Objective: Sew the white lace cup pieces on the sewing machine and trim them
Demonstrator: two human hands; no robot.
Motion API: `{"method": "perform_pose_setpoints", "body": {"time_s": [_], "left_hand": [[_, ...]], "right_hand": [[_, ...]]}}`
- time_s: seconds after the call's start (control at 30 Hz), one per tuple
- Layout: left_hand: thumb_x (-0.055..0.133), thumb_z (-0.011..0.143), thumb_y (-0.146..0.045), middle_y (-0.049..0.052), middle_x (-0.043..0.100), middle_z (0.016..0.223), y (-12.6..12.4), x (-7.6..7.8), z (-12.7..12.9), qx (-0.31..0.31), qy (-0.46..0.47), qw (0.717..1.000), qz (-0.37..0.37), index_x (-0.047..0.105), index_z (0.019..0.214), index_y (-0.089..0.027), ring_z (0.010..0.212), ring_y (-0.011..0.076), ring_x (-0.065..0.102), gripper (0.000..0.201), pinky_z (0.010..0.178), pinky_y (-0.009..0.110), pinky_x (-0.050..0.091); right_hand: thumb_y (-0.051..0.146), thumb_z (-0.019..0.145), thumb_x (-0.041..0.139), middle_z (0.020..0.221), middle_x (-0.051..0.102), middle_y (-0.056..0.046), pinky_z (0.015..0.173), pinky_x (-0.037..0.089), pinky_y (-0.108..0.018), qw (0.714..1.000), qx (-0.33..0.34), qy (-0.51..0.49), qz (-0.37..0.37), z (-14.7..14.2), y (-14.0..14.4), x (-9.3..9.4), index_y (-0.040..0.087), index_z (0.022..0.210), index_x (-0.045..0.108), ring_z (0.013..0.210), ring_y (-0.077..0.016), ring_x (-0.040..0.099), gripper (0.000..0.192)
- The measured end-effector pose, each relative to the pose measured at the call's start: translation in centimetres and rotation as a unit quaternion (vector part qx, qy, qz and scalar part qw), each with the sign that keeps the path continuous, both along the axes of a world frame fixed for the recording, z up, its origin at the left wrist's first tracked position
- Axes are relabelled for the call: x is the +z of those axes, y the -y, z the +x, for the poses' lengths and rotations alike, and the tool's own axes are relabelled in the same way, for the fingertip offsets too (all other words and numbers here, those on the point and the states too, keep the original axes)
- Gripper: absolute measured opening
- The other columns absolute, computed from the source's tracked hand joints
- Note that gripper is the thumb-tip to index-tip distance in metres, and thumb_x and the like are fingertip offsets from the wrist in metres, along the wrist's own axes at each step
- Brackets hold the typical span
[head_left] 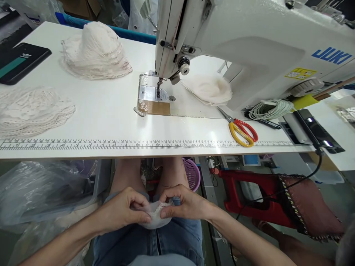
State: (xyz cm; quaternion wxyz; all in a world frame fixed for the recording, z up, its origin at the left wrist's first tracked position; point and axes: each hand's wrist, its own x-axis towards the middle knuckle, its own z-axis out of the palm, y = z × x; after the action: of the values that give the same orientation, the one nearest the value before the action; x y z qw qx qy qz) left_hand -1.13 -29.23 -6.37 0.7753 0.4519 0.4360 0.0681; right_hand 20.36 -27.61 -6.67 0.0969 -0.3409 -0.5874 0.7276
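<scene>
My left hand (123,210) and right hand (183,204) each pinch the small sheer white fabric piece (155,218) between thumb and fingers, the 2 pinches a little apart. To handle it well, I'd say both grips should be light and level, since cloth this thin could stretch or pucker; I'd feel along the lacy-looking edge bit by bit, so it lies flat and untwisted. The piece sits between my 2 hands, low over my denim shorts (177,240); whether it touches them I can't tell. Past my hands is the white table (111,99), its front edge above my lap. On it, scissors (242,133) with 1 red and 1 yellow handle lie near the sewing machine (249,44); a cream cloth piece (212,90) rests under its arm, and 2 pale lacy stacks (95,53) lie left.
</scene>
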Motion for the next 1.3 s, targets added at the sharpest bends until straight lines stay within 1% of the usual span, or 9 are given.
{"method": "perform_pose_setpoints", "body": {"time_s": [0.17, 0.4, 0.53, 0.6, 0.73, 0.8, 0.97, 1.13, 1.3], "left_hand": [[0.069, 0.066, -0.03, -0.001, 0.061, 0.056, 0.3, -0.2, -0.7, -0.004, -0.014, 1.0, -0.021, 0.073, 0.068, -0.013, 0.052, 0.0102, 0.045, 0.018, 0.052, 0.02, 0.031], [0.07, 0.066, -0.031, -0.003, 0.057, 0.052, 0.5, -0.7, -0.8, -0.003, -0.025, 0.999, -0.022, 0.071, 0.066, -0.012, 0.05, 0.009, 0.041, 0.018, 0.05, 0.019, 0.026], [0.067, 0.068, -0.028, -0.005, 0.049, 0.049, 0.4, -0.5, -0.4, -0.005, -0.031, 0.999, -0.007, 0.068, 0.063, -0.011, 0.048, 0.0074, 0.036, 0.017, 0.047, 0.019, 0.021], [0.067, 0.068, -0.03, -0.004, 0.05, 0.051, 0.3, -0.4, -0.5, -0.007, -0.028, 1.0, -0.005, 0.068, 0.065, -0.011, 0.049, 0.008, 0.039, 0.019, 0.048, 0.019, 0.022], [0.066, 0.07, -0.031, 0.0, 0.062, 0.06, 0.2, -0.1, -1.0, -0.015, -0.032, 0.999, -0.011, 0.072, 0.075, -0.011, 0.056, 0.0114, 0.049, 0.022, 0.054, 0.019, 0.032], [0.064, 0.07, -0.029, 0.001, 0.063, 0.06, 0.2, 0.0, -1.1, -0.01, -0.038, 0.999, -0.013, 0.073, 0.076, -0.011, 0.056, 0.0116, 0.049, 0.021, 0.055, 0.019, 0.034], [0.063, 0.073, -0.029, -0.001, 0.055, 0.054, 0.0, 0.7, -0.8, -0.019, -0.019, 1.0, -0.005, 0.073, 0.073, -0.011, 0.052, 0.0089, 0.042, 0.021, 0.051, 0.018, 0.031], [0.065, 0.072, -0.027, -0.001, 0.062, 0.063, 0.0, 0.9, -1.7, -0.033, -0.021, 0.999, 0.007, 0.072, 0.079, -0.014, 0.059, 0.0109, 0.048, 0.017, 0.056, 0.018, 0.033], [0.058, 0.073, -0.022, 0.001, 0.066, 0.067, 0.4, 0.4, -2.2, -0.033, -0.065, 0.997, 0.037, 0.073, 0.076, -0.013, 0.063, 0.0135, 0.054, 0.017, 0.057, 0.018, 0.035]], "right_hand": [[0.049, 0.075, 0.065, 0.073, 0.061, -0.001, 0.062, 0.041, -0.021, 1.0, 0.008, 0.005, 0.01, -0.1, 0.1, -0.4, 0.014, 0.083, 0.068, 0.068, -0.0128, 0.054, 0.036], [0.047, 0.076, 0.065, 0.073, 0.062, -0.002, 0.062, 0.042, -0.021, 1.0, 0.007, -0.013, 0.002, -0.4, 0.1, -0.2, 0.013, 0.08, 0.069, 0.068, -0.0132, 0.055, 0.035], [0.045, 0.075, 0.066, 0.07, 0.06, -0.001, 0.061, 0.04, -0.021, 1.0, 0.012, -0.012, 0.004, -0.5, 0.0, -0.3, 0.012, 0.081, 0.068, 0.066, -0.0122, 0.053, 0.033], [0.046, 0.074, 0.067, 0.068, 0.06, -0.001, 0.061, 0.04, -0.021, 1.0, -0.005, -0.013, -0.014, -0.3, -0.1, -0.5, 0.011, 0.077, 0.068, 0.065, -0.0122, 0.053, 0.034], [0.044, 0.073, 0.069, 0.069, 0.062, -0.001, 0.063, 0.042, -0.022, 0.996, -0.048, -0.007, -0.068, 0.5, -0.3, -0.9, 0.012, 0.076, 0.068, 0.065, -0.0114, 0.054, 0.033], [0.042, 0.072, 0.07, 0.07, 0.063, -0.001, 0.064, 0.042, -0.022, 0.996, -0.038, -0.011, -0.079, 0.6, -0.4, -1.1, 0.012, 0.078, 0.069, 0.065, -0.011, 0.054, 0.031], [0.04, 0.068, 0.074, 0.069, 0.064, -0.001, 0.06, 0.043, -0.02, 0.993, 0.006, -0.029, -0.113, -0.3, -0.5, -1.2, 0.012, 0.08, 0.071, 0.062, -0.0102, 0.056, 0.03], [0.035, 0.067, 0.075, 0.077, 0.068, -0.004, 0.071, 0.049, -0.024, 0.987, -0.028, -0.06, -0.145, -0.1, -0.9, -1.2, 0.014, 0.082, 0.072, 0.072, -0.014, 0.062, 0.026], [0.035, 0.067, 0.075, 0.074, 0.068, -0.003, 0.069, 0.049, -0.024, 0.988, -0.055, -0.034, -0.144, 0.7, -1.2, -1.5, 0.015, 0.078, 0.072, 0.07, -0.0134, 0.063, 0.023]]}}
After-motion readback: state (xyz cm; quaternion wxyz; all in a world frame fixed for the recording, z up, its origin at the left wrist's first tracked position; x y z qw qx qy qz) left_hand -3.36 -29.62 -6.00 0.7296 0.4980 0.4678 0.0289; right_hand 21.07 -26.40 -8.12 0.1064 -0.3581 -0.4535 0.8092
